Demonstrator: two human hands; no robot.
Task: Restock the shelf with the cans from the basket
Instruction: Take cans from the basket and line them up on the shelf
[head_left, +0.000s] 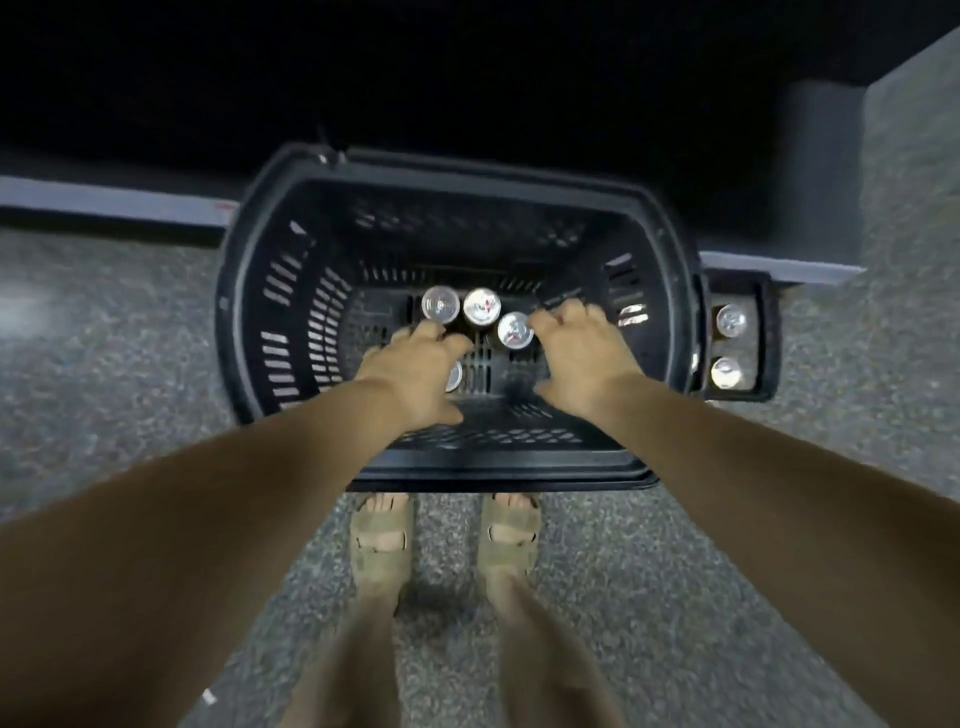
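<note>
Both hands are down inside the black basket (291, 291), which stands on the speckled floor (104, 322) just in front of the person's sandalled feet (382, 540). Three cans stand upright in a loose cluster toward the far middle of the basket floor: the left can (440, 305), the middle can (481, 306) and the right can (515, 330). The left hand (415, 364) is spread with fingers loosely bent, its tips at the near side of the left can, and it partly covers a fourth can (454, 375) beneath its palm; it has not clearly closed on either. The right hand (576, 353) is also spread and empty, its fingertips (540, 323) touching or nearly touching the rim of the right can. Beyond the right wall of the basket, two more cans (730, 319) sit in a small dark tray (771, 338) on the floor. The shelf itself is lost in the dark strip at the far side. To do this well, I would have each hand settle on one can only, wrapping round the body rather than pinching the lid, and lift straight up so the neighbours are not toppled and the hands clear the basket rim.
</note>
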